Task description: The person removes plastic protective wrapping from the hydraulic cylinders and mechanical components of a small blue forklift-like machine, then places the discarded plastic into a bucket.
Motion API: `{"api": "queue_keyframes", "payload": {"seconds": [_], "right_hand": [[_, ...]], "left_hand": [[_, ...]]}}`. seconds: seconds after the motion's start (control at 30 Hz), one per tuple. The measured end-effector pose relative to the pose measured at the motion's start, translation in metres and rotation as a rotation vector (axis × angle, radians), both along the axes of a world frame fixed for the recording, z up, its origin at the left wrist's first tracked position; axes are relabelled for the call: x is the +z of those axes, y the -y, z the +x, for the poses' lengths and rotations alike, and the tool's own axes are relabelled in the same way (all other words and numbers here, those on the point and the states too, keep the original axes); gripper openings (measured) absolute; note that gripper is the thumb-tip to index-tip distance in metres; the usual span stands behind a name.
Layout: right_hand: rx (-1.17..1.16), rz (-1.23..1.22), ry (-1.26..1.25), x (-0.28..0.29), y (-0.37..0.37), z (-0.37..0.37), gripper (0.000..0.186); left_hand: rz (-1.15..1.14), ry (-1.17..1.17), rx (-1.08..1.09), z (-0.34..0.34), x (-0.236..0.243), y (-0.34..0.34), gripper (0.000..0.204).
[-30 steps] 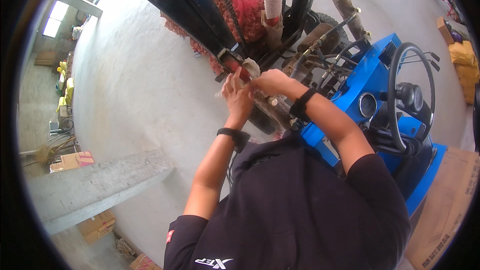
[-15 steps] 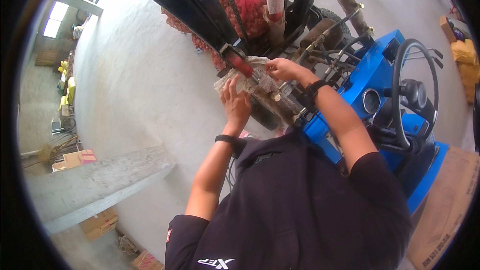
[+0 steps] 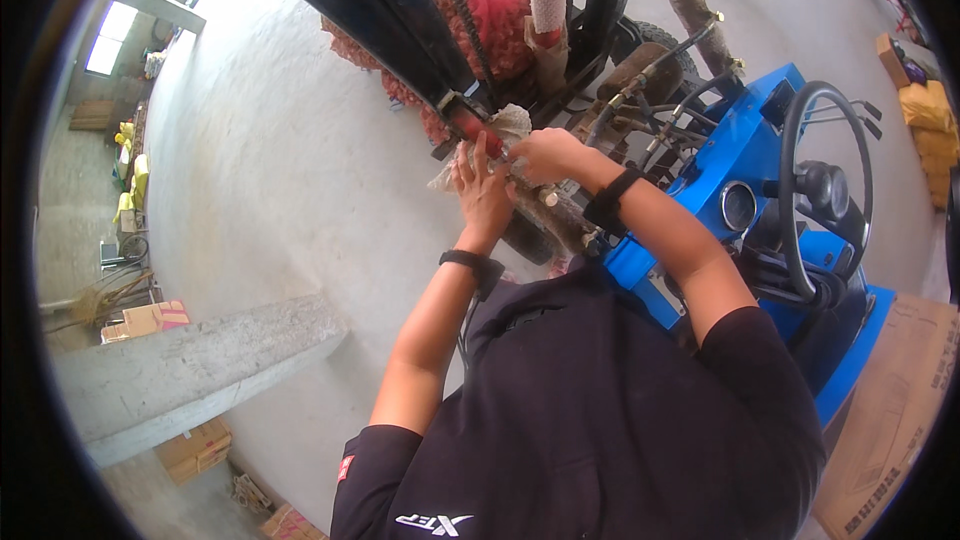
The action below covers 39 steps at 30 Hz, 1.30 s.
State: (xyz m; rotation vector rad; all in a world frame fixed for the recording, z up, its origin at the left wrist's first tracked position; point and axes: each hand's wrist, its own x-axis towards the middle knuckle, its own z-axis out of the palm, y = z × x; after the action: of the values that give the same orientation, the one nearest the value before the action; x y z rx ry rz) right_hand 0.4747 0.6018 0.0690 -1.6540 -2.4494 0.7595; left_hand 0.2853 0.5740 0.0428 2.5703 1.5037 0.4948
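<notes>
A red cylinder end [image 3: 472, 126] joins the foot of a black mast on a blue forklift-like machine. Crumpled pale wrapping [image 3: 513, 121] lies around the metal fitting below it. My left hand [image 3: 482, 202] rests with stretched fingers against the red end and the wrapping. Just to its right, my right hand [image 3: 550, 156] has its fingers curled and pinched at the fitting; what they hold is hidden. A brownish wrapped cylinder [image 3: 560, 217] extends below my right hand towards me.
The blue body [image 3: 715, 165] with its black steering wheel [image 3: 795, 190] stands on the right. Behind the black mast [image 3: 375, 20] are red net sacks [image 3: 495, 15]. A concrete beam [image 3: 200, 365] crosses the lower left; a cardboard sheet [image 3: 895, 420] is at the lower right.
My left hand has moved up and right onto the red end. My right hand has come down and left, closer to it. The pale wrapping now bulges up behind the fingers.
</notes>
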Motion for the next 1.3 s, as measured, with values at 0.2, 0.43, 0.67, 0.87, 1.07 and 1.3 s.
{"api": "queue_keyframes", "payload": {"seconds": [0.2, 0.43, 0.67, 0.87, 1.07, 1.3], "right_hand": [[0.032, -0.076, 0.012, -0.015, -0.001, -0.013, 0.031], [0.104, -0.097, 0.114, -0.013, -0.003, -0.014, 0.023], [0.235, 0.108, 0.064, -0.025, -0.003, -0.001, 0.014], [0.167, 0.121, -0.033, -0.035, 0.006, 0.009, 0.014], [0.107, 0.09, -0.133, -0.045, 0.011, 0.006, 0.014], [0.092, 0.041, -0.102, -0.036, 0.008, 0.009, 0.012]], "left_hand": [[0.062, 0.035, -0.041, -0.004, -0.008, -0.005, 0.03], [0.031, 0.04, -0.06, -0.004, 0.0, 0.0, 0.015], [0.072, 0.059, -0.088, -0.005, -0.002, 0.003, 0.019], [0.114, 0.058, -0.133, -0.012, -0.008, 0.006, 0.016], [0.042, 0.152, -0.108, -0.018, -0.015, 0.007, 0.018], [-0.038, 0.117, -0.095, 0.0, 0.0, -0.002, 0.018]]}}
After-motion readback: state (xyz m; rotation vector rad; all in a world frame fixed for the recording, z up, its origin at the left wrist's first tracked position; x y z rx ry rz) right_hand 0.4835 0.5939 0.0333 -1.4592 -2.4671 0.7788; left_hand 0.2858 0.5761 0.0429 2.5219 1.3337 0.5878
